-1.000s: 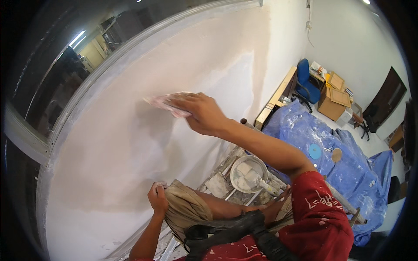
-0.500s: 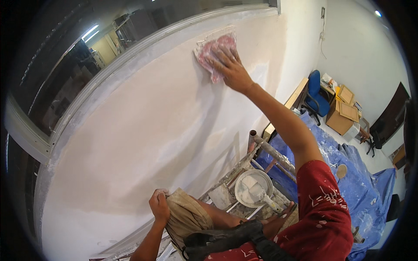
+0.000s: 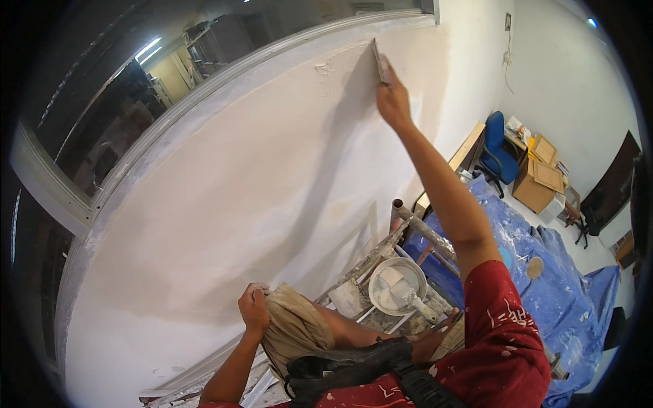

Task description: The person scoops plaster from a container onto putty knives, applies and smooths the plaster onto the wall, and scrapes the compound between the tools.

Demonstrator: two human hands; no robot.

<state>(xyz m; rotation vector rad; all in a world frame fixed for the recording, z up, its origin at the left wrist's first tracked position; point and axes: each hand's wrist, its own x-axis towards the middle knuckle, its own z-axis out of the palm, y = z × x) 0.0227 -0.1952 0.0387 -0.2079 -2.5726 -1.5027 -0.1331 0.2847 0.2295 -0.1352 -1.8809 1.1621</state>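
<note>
Flat, thin spreading blade with a whitish-pink back [image 3: 381, 64], turned nearly edge-on, high up at the smooth, pale beige-and-white wall [image 3: 224, 183], below the long grey metal window frame [image 3: 51, 182]. Could gouge the coating or leave a line if tilted too steeply or pressed harder at one corner. Could also miss the small, rough, whitish ridge of filler [image 3: 322, 69] to the left, likely to harden as a bump if left alone. Might bring a loss of balance too, through reaching far up from narrow, cluttered scaffold planks [image 3: 347, 299], or a knock to the round white bucket of white paste [image 3: 398, 262] near the bare legs [image 3: 354, 332]. Held firmly in the right hand [image 3: 394, 98], grip closed around the back of the blade; cannot tell how each finger sits, nor whether touching the wall along the full edge. Down low, well apart from the blade, pinches the hem of loose khaki cloth shorts [image 3: 296, 316] with the curled left hand [image 3: 254, 307].
</note>
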